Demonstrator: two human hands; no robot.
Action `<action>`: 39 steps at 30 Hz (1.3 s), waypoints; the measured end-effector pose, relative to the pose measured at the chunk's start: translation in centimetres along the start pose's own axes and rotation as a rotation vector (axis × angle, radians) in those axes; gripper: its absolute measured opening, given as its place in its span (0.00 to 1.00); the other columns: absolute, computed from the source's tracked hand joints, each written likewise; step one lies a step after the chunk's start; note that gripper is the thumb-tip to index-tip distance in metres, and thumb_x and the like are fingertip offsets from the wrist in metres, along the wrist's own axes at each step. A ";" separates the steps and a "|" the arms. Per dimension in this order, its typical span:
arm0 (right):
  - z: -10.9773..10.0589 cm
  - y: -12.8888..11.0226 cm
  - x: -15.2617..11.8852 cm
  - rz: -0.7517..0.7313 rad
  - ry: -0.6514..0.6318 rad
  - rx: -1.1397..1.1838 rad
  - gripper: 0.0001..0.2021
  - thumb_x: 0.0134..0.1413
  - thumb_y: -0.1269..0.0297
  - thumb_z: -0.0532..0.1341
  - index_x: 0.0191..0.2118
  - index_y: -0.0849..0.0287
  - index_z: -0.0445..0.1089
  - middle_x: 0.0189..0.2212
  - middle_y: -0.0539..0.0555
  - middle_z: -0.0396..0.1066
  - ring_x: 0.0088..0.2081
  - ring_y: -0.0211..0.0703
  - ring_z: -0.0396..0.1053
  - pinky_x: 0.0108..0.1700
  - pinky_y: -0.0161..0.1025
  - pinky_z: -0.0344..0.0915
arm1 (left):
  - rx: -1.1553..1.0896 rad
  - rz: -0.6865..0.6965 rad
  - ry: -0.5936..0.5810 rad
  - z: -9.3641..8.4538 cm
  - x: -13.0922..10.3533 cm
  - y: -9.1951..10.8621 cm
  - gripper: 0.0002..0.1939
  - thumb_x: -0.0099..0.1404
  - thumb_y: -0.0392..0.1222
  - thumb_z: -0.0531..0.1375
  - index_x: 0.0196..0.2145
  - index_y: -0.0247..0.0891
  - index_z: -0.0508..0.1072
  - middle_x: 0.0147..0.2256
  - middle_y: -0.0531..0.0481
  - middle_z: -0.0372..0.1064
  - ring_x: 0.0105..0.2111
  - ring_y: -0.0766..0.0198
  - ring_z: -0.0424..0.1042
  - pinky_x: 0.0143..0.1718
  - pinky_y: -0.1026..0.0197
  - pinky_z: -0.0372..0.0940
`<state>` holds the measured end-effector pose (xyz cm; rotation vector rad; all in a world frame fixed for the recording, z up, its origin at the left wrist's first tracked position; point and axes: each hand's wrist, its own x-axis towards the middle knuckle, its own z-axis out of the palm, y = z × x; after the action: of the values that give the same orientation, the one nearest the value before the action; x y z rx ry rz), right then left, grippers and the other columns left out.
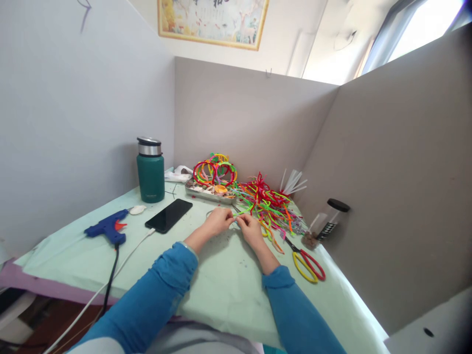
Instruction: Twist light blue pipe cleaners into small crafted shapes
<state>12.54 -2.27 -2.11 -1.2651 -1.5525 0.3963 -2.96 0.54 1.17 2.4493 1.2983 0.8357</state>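
Blue-sleeved left hand (218,222) and right hand (251,230) pinch a small piece (235,220) I can't identify, mid-frame; likely fine shaping, next wanting a steady hold.

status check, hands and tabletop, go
Left hand and right hand close together, grip unclear. Tangled multicoloured fuzzy stems just beyond. Red-and-yellow-handled scissors right, clear of both hands.
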 end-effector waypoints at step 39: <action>0.0 0.1 0.0 -0.029 -0.030 -0.057 0.11 0.51 0.58 0.56 0.28 0.59 0.71 0.24 0.51 0.72 0.27 0.42 0.65 0.30 0.36 0.56 | 0.069 -0.029 -0.053 -0.4 -0.3 0.3 0.10 0.59 0.43 0.55 0.32 0.37 0.74 0.28 0.50 0.73 0.28 0.66 0.66 0.30 0.67 0.56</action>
<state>12.52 -2.25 -2.18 -1.2845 -1.6160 0.3564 -3.11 0.09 1.56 2.4804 1.3621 0.7255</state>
